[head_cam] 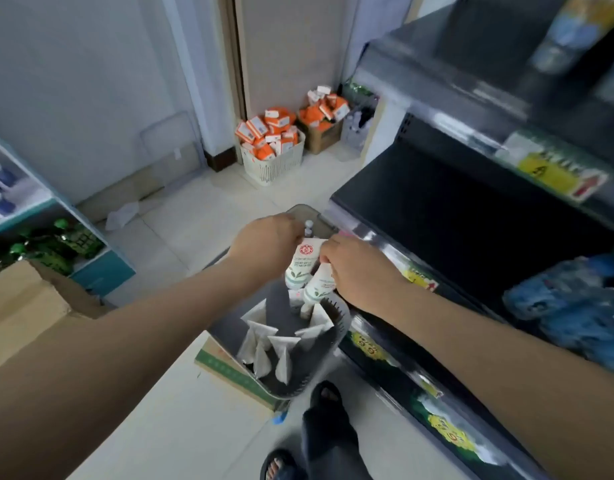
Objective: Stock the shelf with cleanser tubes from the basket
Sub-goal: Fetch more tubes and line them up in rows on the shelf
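White cleanser tubes point(263, 355) stand in the grey basket point(341, 329) beside the dark shelf point(454, 216). This is the picking step. The right hand point(356, 268) grips one tube point(321, 284). The left hand point(264, 241) meets a second tube point(305, 259), but I cannot tell its grip. Next, lift both clear and carry them right onto the shelf. Two tubes are raised; perhaps six remain.

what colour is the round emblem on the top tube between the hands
Red emblem on a white cleanser tube; the head view shows it.

No text legible: red round emblem on cleanser tube point(304, 258) unreadable; yellow shelf-edge tags point(548, 171) blurred.
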`<act>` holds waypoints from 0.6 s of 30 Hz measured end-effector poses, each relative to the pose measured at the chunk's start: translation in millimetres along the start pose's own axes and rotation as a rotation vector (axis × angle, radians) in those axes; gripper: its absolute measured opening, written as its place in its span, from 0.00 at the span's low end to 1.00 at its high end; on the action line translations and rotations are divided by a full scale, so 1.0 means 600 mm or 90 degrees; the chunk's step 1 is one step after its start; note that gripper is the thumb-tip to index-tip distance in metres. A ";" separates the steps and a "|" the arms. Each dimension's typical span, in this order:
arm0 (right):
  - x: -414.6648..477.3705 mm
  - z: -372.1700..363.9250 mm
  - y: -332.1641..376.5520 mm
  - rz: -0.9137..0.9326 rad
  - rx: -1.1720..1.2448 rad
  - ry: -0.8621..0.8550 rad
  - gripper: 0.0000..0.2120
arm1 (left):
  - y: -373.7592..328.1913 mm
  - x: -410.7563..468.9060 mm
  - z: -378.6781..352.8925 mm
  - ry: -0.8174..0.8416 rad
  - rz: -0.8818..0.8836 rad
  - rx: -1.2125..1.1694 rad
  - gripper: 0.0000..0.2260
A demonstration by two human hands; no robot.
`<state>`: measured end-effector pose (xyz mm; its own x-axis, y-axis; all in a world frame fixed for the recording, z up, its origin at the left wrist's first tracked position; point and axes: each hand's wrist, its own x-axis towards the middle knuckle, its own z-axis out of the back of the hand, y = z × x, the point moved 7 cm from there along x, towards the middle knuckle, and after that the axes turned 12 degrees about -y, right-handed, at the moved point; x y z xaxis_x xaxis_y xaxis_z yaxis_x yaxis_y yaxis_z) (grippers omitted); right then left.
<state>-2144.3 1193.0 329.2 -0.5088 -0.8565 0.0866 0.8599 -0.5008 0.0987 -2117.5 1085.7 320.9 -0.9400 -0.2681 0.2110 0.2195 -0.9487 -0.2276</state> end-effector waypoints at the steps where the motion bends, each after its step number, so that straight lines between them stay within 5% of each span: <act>1: -0.014 0.019 -0.008 -0.008 -0.007 -0.001 0.12 | -0.021 0.000 0.012 -0.003 -0.021 -0.002 0.10; 18: -0.349 0.259 -0.210 -0.260 0.013 -0.007 0.08 | -0.439 -0.016 0.147 -0.048 -0.281 -0.067 0.10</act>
<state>-2152.3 1454.8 452.8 -0.8092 -0.5857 0.0466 0.5855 -0.7972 0.1473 -2143.6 1323.3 462.6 -0.9149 0.1426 0.3775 -0.2292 -0.9536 -0.1954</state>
